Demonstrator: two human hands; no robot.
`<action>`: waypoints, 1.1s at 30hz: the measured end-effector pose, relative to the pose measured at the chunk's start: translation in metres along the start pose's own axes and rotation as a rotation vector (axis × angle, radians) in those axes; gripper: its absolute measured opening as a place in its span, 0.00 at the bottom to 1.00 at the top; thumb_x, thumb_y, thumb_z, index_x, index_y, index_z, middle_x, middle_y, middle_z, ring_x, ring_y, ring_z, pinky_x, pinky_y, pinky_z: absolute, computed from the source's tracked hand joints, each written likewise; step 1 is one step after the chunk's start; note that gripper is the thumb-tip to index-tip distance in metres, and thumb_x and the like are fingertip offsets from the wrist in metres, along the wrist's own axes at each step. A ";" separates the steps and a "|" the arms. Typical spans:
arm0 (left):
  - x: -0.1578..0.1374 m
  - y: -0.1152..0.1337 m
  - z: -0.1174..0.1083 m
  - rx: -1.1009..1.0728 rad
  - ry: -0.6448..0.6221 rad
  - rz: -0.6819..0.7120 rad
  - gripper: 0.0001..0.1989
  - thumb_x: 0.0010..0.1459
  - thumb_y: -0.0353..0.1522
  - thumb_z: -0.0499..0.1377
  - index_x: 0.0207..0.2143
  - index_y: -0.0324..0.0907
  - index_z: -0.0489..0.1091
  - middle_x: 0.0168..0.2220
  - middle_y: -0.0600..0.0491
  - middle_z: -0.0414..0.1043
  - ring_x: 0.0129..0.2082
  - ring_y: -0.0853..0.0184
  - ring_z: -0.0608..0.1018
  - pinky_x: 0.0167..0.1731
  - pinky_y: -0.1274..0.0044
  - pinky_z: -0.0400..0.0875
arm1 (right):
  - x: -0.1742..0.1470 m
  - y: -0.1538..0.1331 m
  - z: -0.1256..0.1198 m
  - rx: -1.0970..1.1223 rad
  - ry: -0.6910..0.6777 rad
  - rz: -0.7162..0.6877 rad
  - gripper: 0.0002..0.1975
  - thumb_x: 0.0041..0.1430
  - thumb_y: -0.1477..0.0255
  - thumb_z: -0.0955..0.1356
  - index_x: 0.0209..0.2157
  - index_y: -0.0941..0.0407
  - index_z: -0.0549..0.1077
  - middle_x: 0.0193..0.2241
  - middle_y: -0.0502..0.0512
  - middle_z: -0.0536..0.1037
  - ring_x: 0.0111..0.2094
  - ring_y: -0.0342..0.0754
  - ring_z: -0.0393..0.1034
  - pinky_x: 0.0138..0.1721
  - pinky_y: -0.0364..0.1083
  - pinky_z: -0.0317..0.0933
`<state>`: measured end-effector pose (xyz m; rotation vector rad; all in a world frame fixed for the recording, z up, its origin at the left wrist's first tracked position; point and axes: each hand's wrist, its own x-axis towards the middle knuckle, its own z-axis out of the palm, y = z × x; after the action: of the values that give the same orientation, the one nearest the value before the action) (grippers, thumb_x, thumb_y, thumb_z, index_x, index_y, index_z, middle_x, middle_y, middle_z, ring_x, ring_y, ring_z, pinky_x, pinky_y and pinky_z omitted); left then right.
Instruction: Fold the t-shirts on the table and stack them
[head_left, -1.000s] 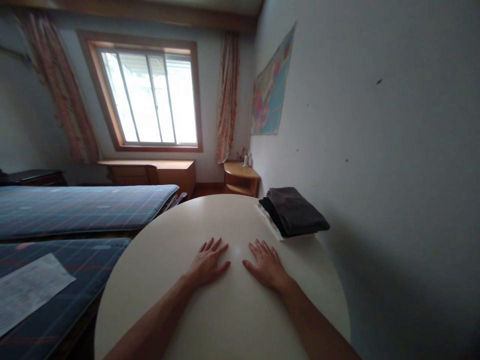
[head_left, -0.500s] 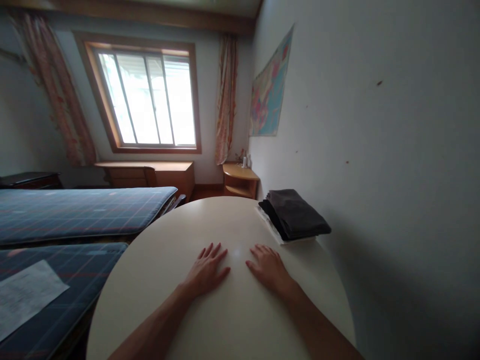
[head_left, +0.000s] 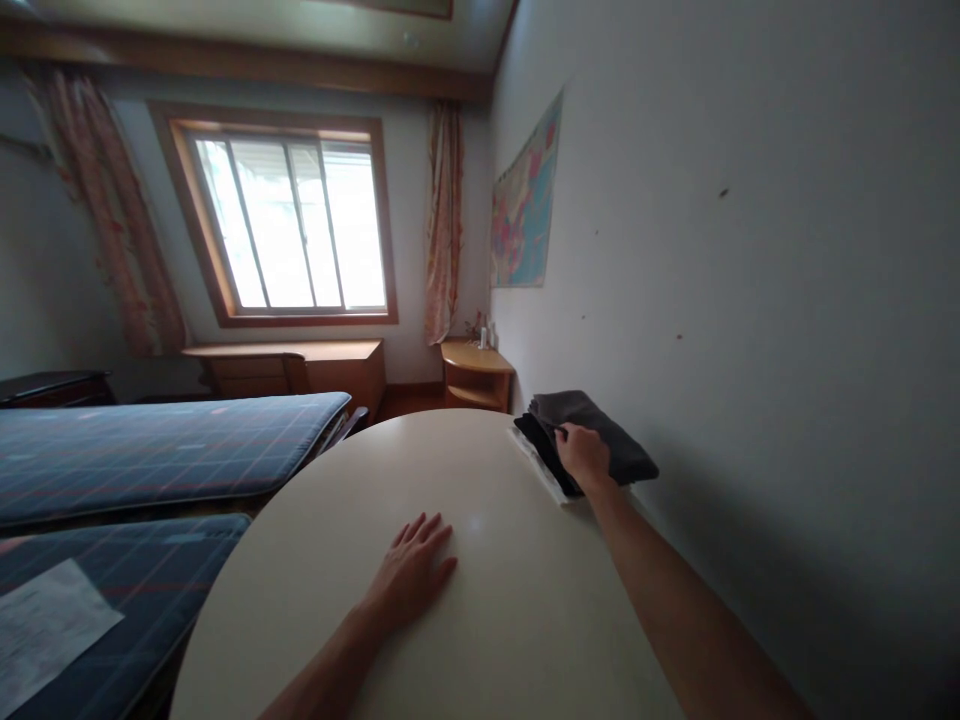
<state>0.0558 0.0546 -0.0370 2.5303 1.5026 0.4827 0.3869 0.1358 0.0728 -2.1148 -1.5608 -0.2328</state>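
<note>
My left hand [head_left: 412,568] lies flat on the round white table [head_left: 487,630], fingers spread, holding nothing. At the table's far right, my right hand [head_left: 585,454] is closed on the near left edge of a dark grey folded cloth [head_left: 631,456], perhaps a garment. This cloth tops a small stack and still lies on it. Beneath it show a black folded cloth [head_left: 541,447] and a white layer at the bottom. My right fingertips are partly hidden by the hand itself.
A pale wall [head_left: 787,400] with a map [head_left: 525,205] runs along the right. To the left are plaid mattresses [head_left: 172,435], with a paper sheet [head_left: 52,630] on the nearer one. A corner shelf [head_left: 480,358] and a desk [head_left: 345,365] stand beyond the table.
My right hand has left the tabletop, moved forward and right to the stack, and closed on the grey cloth. My left hand stays on the table. The view has tilted up slightly.
</note>
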 end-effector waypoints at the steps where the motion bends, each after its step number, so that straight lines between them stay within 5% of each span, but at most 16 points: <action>1: 0.000 0.000 0.000 -0.002 0.001 -0.003 0.26 0.64 0.44 0.52 0.62 0.48 0.64 0.67 0.51 0.56 0.67 0.55 0.56 0.66 0.61 0.51 | 0.002 0.003 -0.002 0.034 -0.003 0.002 0.20 0.68 0.65 0.57 0.49 0.57 0.75 0.43 0.65 0.79 0.46 0.57 0.73 0.46 0.52 0.63; 5: 0.001 0.002 0.001 -0.027 0.043 -0.023 0.26 0.62 0.40 0.53 0.62 0.45 0.63 0.65 0.49 0.60 0.66 0.54 0.59 0.65 0.60 0.53 | 0.009 0.009 -0.034 0.179 0.127 -0.066 0.20 0.69 0.66 0.55 0.51 0.57 0.71 0.44 0.63 0.79 0.45 0.54 0.73 0.47 0.48 0.63; 11: 0.005 0.037 -0.025 -0.275 0.395 0.036 0.31 0.64 0.38 0.52 0.67 0.45 0.49 0.64 0.43 0.60 0.60 0.56 0.68 0.58 0.59 0.63 | 0.004 -0.014 -0.142 0.620 0.461 -0.336 0.16 0.65 0.62 0.59 0.42 0.56 0.71 0.36 0.58 0.78 0.39 0.52 0.71 0.43 0.48 0.64; 14: 0.005 0.081 -0.068 -0.515 0.527 0.077 0.39 0.62 0.42 0.56 0.69 0.47 0.39 0.67 0.41 0.53 0.60 0.55 0.67 0.54 0.61 0.67 | -0.018 -0.045 -0.190 0.778 0.411 -0.512 0.14 0.64 0.62 0.61 0.39 0.55 0.72 0.34 0.54 0.77 0.36 0.50 0.70 0.41 0.48 0.64; 17: 0.002 0.121 -0.116 -0.724 0.519 0.160 0.41 0.59 0.42 0.60 0.68 0.45 0.43 0.61 0.44 0.63 0.58 0.57 0.70 0.56 0.65 0.65 | -0.046 -0.074 -0.220 0.889 0.222 -0.666 0.13 0.64 0.61 0.62 0.39 0.55 0.72 0.33 0.52 0.77 0.36 0.48 0.71 0.39 0.47 0.65; 20: -0.005 0.139 -0.155 -0.886 0.426 0.115 0.22 0.61 0.44 0.57 0.52 0.40 0.68 0.45 0.48 0.76 0.46 0.59 0.76 0.47 0.69 0.70 | -0.064 -0.085 -0.232 0.854 0.068 -0.770 0.15 0.64 0.60 0.62 0.39 0.55 0.73 0.34 0.52 0.77 0.36 0.48 0.71 0.39 0.46 0.64; 24: -0.022 0.139 -0.204 -1.174 0.187 0.014 0.23 0.57 0.49 0.60 0.41 0.38 0.74 0.33 0.50 0.78 0.33 0.62 0.78 0.35 0.73 0.73 | -0.062 -0.077 -0.235 0.740 0.003 -0.788 0.16 0.64 0.59 0.63 0.40 0.57 0.74 0.34 0.53 0.78 0.35 0.48 0.71 0.38 0.46 0.64; 29: -0.018 0.122 -0.263 -1.245 0.448 -0.086 0.20 0.57 0.45 0.60 0.43 0.38 0.74 0.31 0.50 0.77 0.31 0.64 0.78 0.35 0.73 0.75 | -0.065 -0.075 -0.233 0.343 0.249 -0.768 0.13 0.58 0.67 0.69 0.44 0.56 0.71 0.36 0.55 0.77 0.35 0.49 0.70 0.36 0.45 0.61; 33: 0.005 0.083 -0.241 -0.841 0.507 -0.187 0.18 0.59 0.42 0.56 0.45 0.38 0.71 0.36 0.48 0.77 0.39 0.59 0.78 0.44 0.67 0.73 | -0.104 -0.089 -0.212 -0.105 0.197 -0.679 0.06 0.59 0.73 0.67 0.39 0.55 0.72 0.34 0.56 0.76 0.35 0.50 0.70 0.36 0.46 0.58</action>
<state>0.0408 0.0122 0.2140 1.6589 1.2480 1.4381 0.3016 -0.0356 0.2378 -1.4967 -2.1191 -0.7388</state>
